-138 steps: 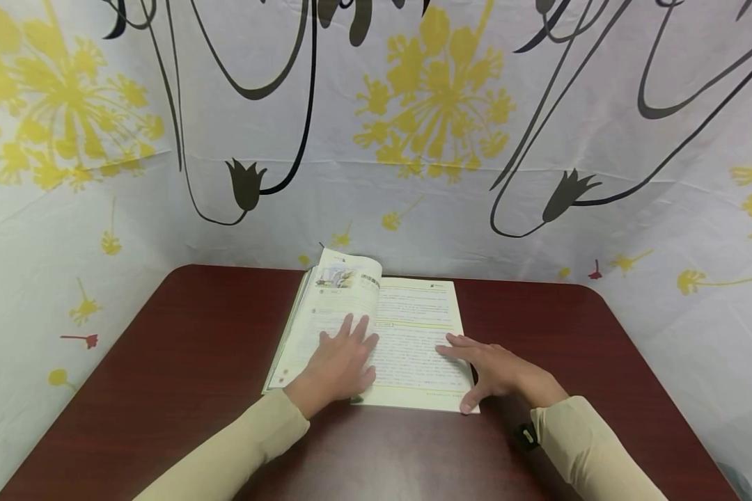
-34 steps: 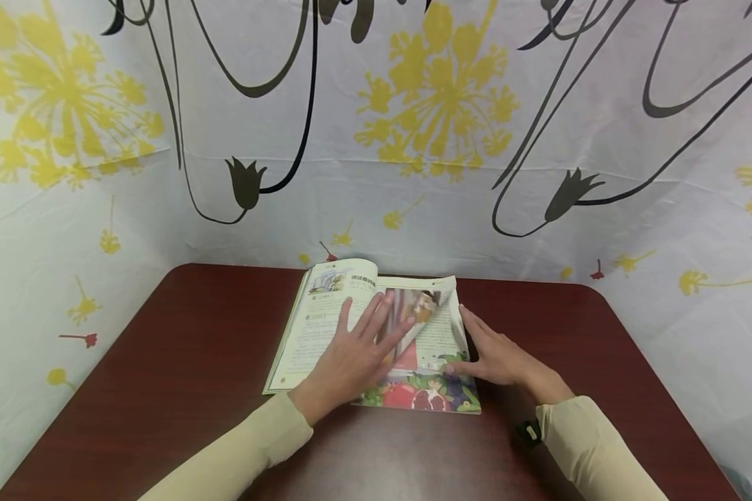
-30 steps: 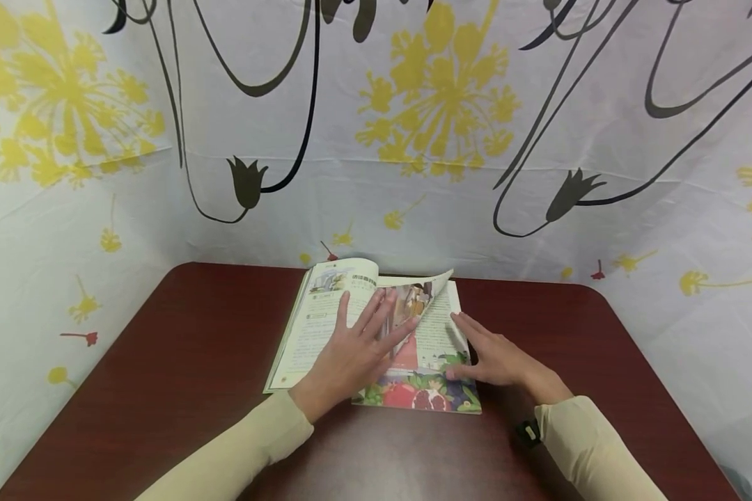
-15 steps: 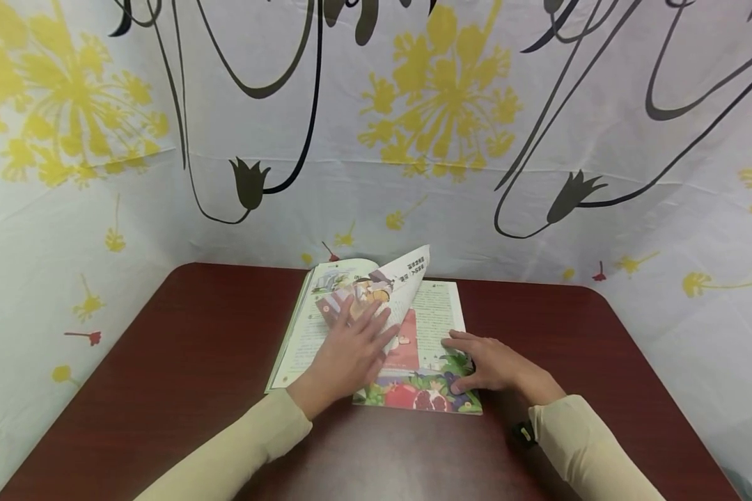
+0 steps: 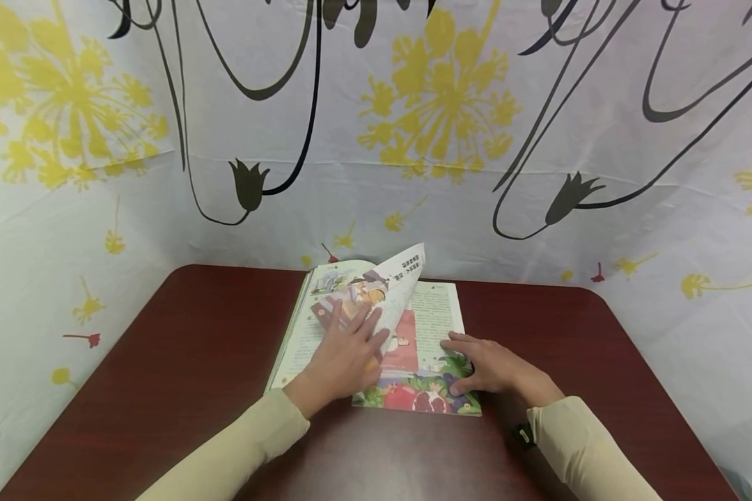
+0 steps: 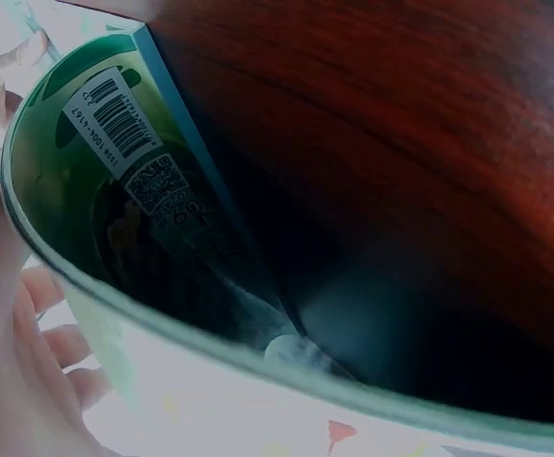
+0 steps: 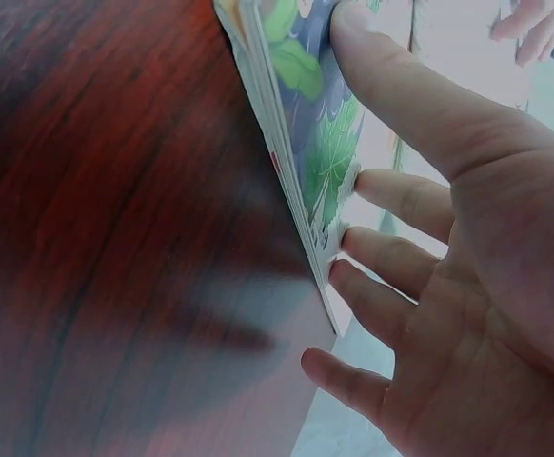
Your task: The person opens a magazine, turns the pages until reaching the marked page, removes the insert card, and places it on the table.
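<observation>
An open magazine [image 5: 437, 306] lies on the table, its right page showing text and a painted fruit border. One leaf [image 5: 404, 273] is bent over toward the left page, its top corner sticking up. My left hand [image 5: 341, 358] rests on that bent leaf with fingers spread. Along the lower right edge, my right hand [image 5: 498, 369] touches the page with its thumb and fingertips. The right wrist view shows the thumb on the printed border and the fingers [image 7: 386, 257] loosely extended by the page edge. In the left wrist view, a green back cover [image 6: 58, 181] with a barcode curves upward.
The dark red wooden table [image 5: 182, 390] has rounded far corners. A pale fabric backdrop [image 5: 451, 223] with yellow and grey flower prints rises behind it and along both sides. A dark band [image 5: 523, 435] sits at the right wrist.
The text page at right gave way to the fruit-bordered page. A leaf swung leftward and folded over under my left hand, which shifted slightly left. My right hand slid a little toward the near edge.
</observation>
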Available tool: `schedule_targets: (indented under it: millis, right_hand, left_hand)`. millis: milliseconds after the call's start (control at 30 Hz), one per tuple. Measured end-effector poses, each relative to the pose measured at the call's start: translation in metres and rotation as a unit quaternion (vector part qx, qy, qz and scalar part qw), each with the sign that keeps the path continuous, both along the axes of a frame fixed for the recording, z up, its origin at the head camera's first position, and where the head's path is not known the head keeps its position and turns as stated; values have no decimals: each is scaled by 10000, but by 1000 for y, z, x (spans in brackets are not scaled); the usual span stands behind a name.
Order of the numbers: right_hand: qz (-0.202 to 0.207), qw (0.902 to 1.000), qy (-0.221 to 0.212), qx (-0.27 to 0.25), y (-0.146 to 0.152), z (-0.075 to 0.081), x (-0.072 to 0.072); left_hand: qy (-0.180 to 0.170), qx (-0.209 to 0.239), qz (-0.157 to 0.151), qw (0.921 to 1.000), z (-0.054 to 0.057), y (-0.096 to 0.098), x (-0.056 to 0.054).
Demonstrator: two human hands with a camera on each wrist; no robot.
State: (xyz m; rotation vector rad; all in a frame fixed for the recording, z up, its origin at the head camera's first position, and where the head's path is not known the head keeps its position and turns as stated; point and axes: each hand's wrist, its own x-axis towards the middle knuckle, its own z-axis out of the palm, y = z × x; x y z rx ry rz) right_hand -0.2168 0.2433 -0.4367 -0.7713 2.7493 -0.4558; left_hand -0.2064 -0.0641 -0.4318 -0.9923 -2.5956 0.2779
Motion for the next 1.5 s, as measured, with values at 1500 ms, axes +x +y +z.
schedule_targets:
  millis: [1500]
  right_hand:
    - [-308,9992,-244,-96,-74,7,-56]
  left_hand:
    - [-2683,1282,1235,9468,-4,-9,-3]
